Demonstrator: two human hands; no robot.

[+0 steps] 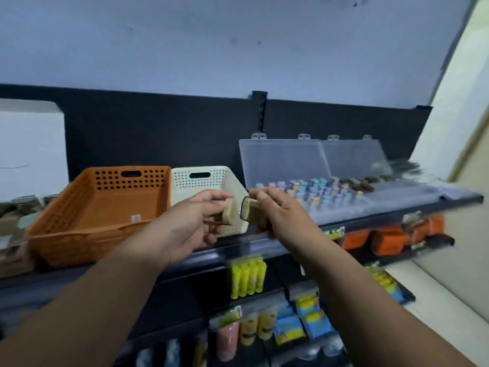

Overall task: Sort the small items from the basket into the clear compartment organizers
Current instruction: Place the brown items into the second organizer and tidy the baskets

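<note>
- Organizers (pixel 412 193), clear, lids raised, lay at 2 o'clock.
- Orange basket (pixel 100 207) sat at 9 o'clock, cream basket (pixel 203 178) beside it.
- Left hand (pixel 185 226) gripped a beige item (pixel 229 217) at centre.
- Right hand (pixel 276 215) gripped a second beige item (pixel 253 216).

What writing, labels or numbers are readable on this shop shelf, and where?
No text here can be read.
Sticker on the orange basket: too small and blurred.
Tag on the shelf edge: blurred.
Packets on the lower shelves: print blurred.
Beige pieces gripped by the left hand and right hand: no writing shows.
</note>
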